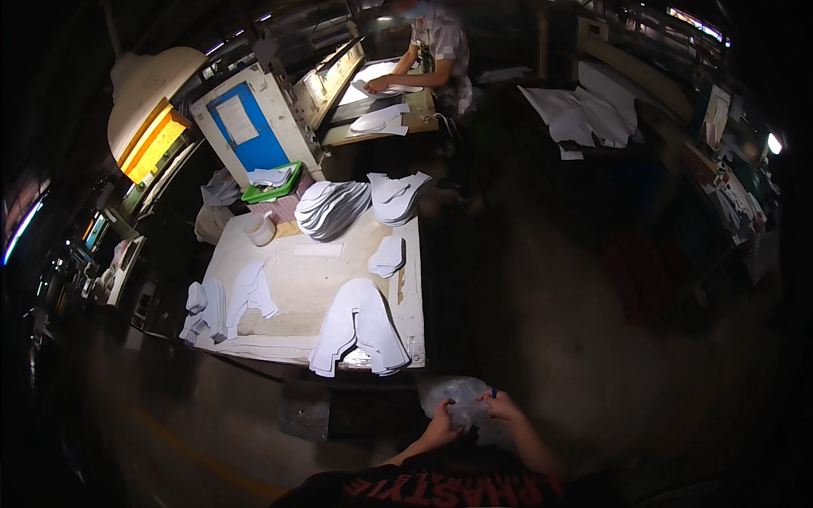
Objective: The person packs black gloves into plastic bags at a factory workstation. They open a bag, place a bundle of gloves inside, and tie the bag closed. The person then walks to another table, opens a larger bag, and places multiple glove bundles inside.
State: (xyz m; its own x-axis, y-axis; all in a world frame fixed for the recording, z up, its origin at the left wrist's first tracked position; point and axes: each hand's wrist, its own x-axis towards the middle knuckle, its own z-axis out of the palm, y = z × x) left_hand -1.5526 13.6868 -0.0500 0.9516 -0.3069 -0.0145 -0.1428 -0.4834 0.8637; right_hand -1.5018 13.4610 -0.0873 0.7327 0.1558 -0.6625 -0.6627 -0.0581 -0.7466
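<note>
Below the front edge of the worktable, near my body, I hold a clear, crumpled plastic bag [462, 398]. My left hand [438, 426] is closed on its left side, thumb pointing up. On the other side, my right hand [503, 406] is closed with its fingers at the bag's edge. A small dark blue thing shows at the right fingers, too small to name. Closest on the table lies a stack of white curved cut pieces [357, 326], some reaching over the front edge.
On the white table [296, 345] are more piles of cut pieces [332, 209], a tape roll [260, 229] and a green basket [275, 183]. A lamp [144, 93] hangs at the left. Across from me a co-worker [436, 59] handles white pieces. White sheets [584, 114] lie far right.
</note>
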